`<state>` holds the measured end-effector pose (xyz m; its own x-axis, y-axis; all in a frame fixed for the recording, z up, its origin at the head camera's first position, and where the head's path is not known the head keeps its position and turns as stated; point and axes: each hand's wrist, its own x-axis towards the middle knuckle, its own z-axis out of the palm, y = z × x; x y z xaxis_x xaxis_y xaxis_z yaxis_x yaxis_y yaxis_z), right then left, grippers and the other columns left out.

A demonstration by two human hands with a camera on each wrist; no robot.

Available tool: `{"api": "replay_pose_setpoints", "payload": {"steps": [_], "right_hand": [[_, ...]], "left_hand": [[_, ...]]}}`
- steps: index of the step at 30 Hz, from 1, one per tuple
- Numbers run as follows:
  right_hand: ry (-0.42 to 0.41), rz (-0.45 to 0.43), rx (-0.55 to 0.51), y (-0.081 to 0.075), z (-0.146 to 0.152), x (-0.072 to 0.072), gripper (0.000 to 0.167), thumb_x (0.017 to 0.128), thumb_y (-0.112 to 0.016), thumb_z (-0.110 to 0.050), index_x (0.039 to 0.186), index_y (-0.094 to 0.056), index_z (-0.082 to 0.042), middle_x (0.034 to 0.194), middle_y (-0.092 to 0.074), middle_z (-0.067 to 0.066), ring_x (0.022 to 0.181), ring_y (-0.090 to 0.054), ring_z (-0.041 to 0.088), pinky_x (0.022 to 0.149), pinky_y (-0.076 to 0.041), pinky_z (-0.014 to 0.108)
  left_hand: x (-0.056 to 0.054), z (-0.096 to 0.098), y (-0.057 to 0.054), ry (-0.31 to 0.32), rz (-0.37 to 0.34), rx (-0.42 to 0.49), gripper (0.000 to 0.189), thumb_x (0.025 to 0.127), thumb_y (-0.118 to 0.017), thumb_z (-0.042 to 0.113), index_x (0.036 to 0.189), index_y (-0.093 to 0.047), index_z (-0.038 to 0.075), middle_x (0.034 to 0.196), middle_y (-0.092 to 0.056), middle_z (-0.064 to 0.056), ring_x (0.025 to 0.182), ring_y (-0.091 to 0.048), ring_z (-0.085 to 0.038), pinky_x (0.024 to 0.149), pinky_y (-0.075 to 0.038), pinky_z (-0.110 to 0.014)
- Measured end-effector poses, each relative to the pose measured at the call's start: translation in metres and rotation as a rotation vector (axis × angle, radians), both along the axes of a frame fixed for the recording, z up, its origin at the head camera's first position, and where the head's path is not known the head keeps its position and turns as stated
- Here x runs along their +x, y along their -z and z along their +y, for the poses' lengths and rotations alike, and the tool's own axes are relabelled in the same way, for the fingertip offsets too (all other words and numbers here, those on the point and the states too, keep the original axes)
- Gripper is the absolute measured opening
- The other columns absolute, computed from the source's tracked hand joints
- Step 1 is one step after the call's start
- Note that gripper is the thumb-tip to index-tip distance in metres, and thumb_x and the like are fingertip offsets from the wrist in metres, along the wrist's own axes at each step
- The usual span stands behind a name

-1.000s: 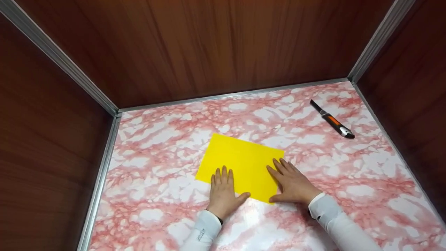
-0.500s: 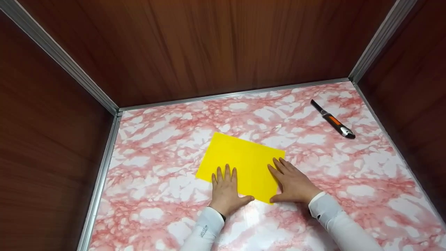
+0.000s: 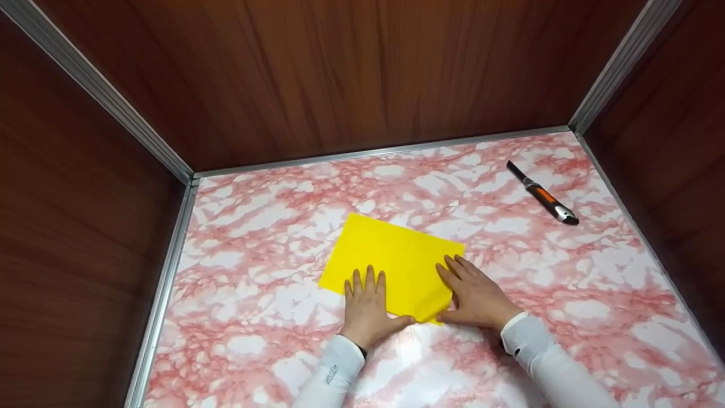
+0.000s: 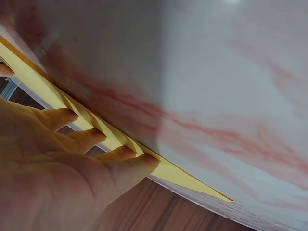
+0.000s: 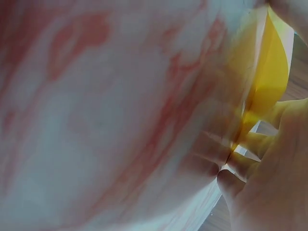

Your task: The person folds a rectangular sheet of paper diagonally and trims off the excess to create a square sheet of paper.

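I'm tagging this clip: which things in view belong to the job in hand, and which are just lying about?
In the job:
yellow sheet
left hand, touching it
right hand, touching it

Apparently just lying about:
black-and-orange tool, untouched

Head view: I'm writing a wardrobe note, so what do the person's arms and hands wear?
The left sleeve is near white, with dark lettering too small to read. The right sleeve, also near white, shows a small dark spot. The left hand and right hand are bare.

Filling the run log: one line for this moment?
left hand: fingers spread on yellow sheet | right hand: on sheet's right edge | sheet: bulging at near corner | black-orange tool: untouched
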<state>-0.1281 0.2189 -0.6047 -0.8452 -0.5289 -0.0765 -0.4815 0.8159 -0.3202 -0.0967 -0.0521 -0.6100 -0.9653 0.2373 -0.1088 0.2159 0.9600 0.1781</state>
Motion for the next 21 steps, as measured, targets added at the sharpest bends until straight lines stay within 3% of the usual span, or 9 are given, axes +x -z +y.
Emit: {"api": "replay_pose_setpoints", "payload": {"steps": [12, 16, 21], "right_hand": [[0.024, 0.012, -0.042, 0.0028, 0.0006, -0.0032, 0.093, 0.081, -0.064, -0.064, 0.152, -0.034, -0.012, 0.157, -0.027, 0.014, 0.144, -0.018, 0.032, 0.114, -0.018, 0.047], [0.020, 0.022, -0.052, 0.0030, 0.0009, -0.0043, 0.092, 0.082, -0.064, -0.063, 0.152, -0.035, -0.011, 0.155, -0.029, 0.014, 0.143, -0.021, 0.032, 0.114, -0.017, 0.048], [0.039, 0.070, -0.071, 0.0005, 0.0004, -0.0064, 0.086, 0.083, -0.068, -0.057, 0.149, -0.040, -0.009, 0.148, -0.042, 0.012, 0.137, -0.033, 0.031, 0.113, -0.021, 0.048]], "left_hand": [[-0.0036, 0.0003, -0.0010, -0.015, -0.011, 0.045, 0.117, 0.070, -0.043, 0.091, 0.153, -0.030, 0.010, 0.159, -0.016, -0.018, 0.143, -0.008, -0.045, 0.111, -0.008, -0.061], [-0.0051, 0.0006, 0.0003, -0.023, 0.030, 0.063, 0.106, 0.076, -0.044, 0.085, 0.152, -0.035, 0.011, 0.157, -0.024, -0.018, 0.142, -0.014, -0.046, 0.110, -0.011, -0.062], [-0.0080, -0.0017, 0.0015, -0.021, 0.098, 0.082, 0.083, 0.086, -0.056, 0.067, 0.146, -0.046, 0.012, 0.151, -0.035, -0.017, 0.138, -0.025, -0.047, 0.108, -0.020, -0.063]]}}
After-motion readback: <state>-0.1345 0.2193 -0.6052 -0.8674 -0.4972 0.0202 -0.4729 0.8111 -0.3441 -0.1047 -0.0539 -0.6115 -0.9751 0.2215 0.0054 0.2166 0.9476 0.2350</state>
